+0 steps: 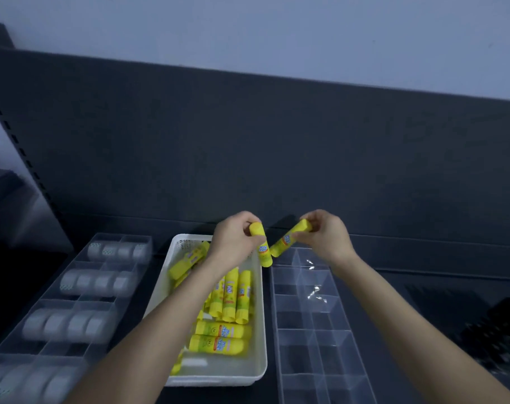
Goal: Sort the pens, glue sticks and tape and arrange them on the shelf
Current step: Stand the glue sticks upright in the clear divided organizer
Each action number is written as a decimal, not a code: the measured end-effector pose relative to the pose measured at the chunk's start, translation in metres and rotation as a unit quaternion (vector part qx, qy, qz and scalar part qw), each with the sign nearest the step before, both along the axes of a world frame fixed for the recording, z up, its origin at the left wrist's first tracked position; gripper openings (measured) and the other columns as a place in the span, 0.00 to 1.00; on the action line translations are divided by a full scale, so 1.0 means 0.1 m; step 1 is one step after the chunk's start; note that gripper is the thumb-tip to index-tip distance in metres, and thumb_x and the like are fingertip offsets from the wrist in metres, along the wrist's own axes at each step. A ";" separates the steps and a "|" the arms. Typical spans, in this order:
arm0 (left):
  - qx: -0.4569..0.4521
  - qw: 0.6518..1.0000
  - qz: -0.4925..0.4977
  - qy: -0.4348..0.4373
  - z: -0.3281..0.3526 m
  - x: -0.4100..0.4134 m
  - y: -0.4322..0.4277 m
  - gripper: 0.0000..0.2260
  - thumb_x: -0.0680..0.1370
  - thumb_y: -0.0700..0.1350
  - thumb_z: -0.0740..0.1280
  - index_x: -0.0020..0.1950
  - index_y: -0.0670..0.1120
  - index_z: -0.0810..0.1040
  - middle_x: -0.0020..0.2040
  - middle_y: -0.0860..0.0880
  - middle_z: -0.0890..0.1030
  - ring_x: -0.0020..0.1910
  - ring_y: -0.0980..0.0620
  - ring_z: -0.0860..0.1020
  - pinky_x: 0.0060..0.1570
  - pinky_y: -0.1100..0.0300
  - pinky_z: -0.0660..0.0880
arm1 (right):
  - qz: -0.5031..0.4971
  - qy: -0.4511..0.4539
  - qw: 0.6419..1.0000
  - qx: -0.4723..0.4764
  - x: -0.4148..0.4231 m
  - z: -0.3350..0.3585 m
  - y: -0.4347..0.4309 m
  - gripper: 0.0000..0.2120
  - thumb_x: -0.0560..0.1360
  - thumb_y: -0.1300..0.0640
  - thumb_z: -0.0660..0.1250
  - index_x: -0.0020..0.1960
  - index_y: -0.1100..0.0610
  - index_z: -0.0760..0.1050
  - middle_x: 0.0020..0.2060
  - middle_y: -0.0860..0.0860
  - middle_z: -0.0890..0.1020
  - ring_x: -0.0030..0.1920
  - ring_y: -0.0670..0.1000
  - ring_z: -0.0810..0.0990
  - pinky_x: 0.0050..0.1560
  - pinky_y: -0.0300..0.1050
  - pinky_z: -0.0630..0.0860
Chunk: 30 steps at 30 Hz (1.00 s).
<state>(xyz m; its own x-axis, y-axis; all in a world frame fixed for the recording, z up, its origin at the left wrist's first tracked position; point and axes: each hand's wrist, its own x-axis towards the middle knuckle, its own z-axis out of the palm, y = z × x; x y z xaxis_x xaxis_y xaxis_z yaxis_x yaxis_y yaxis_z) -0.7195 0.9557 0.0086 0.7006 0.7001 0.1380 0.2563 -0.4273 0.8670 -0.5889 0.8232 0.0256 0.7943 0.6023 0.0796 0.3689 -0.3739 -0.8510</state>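
In the centre of the frame both hands hover above the far end of the white basket [259, 370], each lifting one yellow stick. This looks like a two-at-a-time transfer toward the clear divided tray [315, 316] at the lower right, which is probably where the sticks are to be sorted. The left hand [233, 243] curls its fingers round the cap end of one glue stick [264, 250], which hangs nearly upright. The right hand [326, 237] pinches the top of a second glue stick [290, 239], tilted down to the left so that the two lower ends almost meet. More loose glue sticks [229, 301] lie in the basket, some side by side and some crosswise. At the lower left, tape rolls [73, 325] already sit in rows in another compartment tray [125, 243]. A dark heap [498, 330] at the right edge is too blurred to identify.
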 end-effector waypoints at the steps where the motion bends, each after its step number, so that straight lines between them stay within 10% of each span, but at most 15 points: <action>1: 0.004 1.000 -0.002 -0.002 0.00 0.09 -0.04 0.10 0.69 0.37 0.73 0.46 0.49 0.79 0.34 0.58 0.78 0.34 0.58 0.75 0.39 0.64 0.73 | -0.012 -0.014 1.000 -0.003 0.05 -0.02 -0.04 0.13 0.67 0.64 0.74 0.48 0.56 0.76 0.38 0.50 0.79 0.37 0.49 0.77 0.40 0.43 0.75; 12: 0.073 0.995 -0.021 0.071 -0.32 0.68 -0.17 0.10 0.69 0.35 0.71 0.47 0.46 0.76 0.41 0.47 0.81 0.38 0.48 0.78 0.40 0.54 0.76 | 0.035 -0.133 0.989 -0.054 0.28 -0.50 0.05 0.15 0.70 0.68 0.68 0.55 0.57 0.79 0.47 0.52 0.79 0.46 0.51 0.76 0.44 0.35 0.67; 30: 0.184 0.981 -0.003 0.057 -0.59 0.52 -0.12 0.17 0.71 0.36 0.72 0.60 0.43 0.79 0.55 0.44 0.79 0.56 0.45 0.76 0.56 0.56 0.71 | -0.038 -0.069 0.997 -0.011 0.23 -0.75 0.02 0.15 0.72 0.70 0.65 0.58 0.63 0.76 0.50 0.55 0.80 0.49 0.51 0.80 0.51 0.37 0.74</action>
<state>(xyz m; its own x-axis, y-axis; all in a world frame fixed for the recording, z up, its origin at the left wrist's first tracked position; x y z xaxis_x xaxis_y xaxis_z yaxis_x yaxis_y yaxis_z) -0.6680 0.9441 -0.0501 0.7298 0.6137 0.3013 0.3393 -0.7077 0.6196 -0.5656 0.8257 -0.0490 0.8198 0.5439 0.1792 0.4525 -0.4234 -0.7849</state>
